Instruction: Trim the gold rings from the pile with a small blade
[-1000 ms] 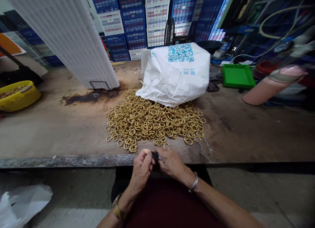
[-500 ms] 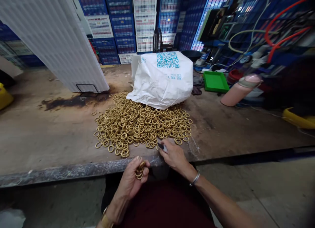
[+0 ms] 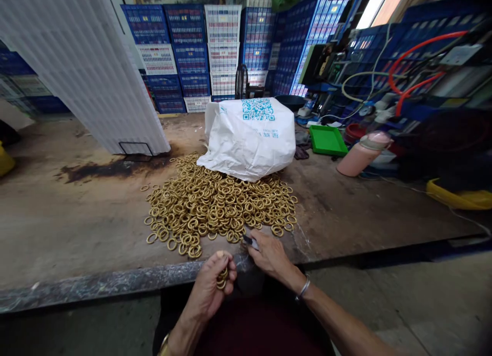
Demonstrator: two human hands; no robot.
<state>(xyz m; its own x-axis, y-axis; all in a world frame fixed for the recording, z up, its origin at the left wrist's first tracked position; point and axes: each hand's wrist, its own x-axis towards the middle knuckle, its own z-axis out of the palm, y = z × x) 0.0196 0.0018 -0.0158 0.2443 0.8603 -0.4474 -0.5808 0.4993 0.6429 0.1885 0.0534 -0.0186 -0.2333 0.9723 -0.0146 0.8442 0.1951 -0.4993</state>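
My left hand (image 3: 212,283), just off the table's front edge, is closed around several gold-coloured metal rings (image 3: 222,280), which show between thumb and fingers. To its right, my right hand (image 3: 272,254) rests over the edge, its fingers closed on a small tool with a dark, narrow tip and pale grey body (image 3: 251,242); its exact kind is unclear. The tip points left, at the near side of a wide heap of gold-coloured rings (image 3: 215,202). Some rings lie loose around the heap. A white woven sack (image 3: 246,146) lies on the back of it.
Upright white corrugated sheets stand in a black wire holder (image 3: 136,150) at left, beside a dark stain. A green tray (image 3: 328,140), a pink bottle (image 3: 359,156) and a machine with orange hoses are at right. Stacked blue and white crates (image 3: 192,61) fill the back.
The camera view has tilted up a little. My left hand has shifted slightly right, and its fingers now cover more of the rings. My right hand still grips the small tool near the heap.
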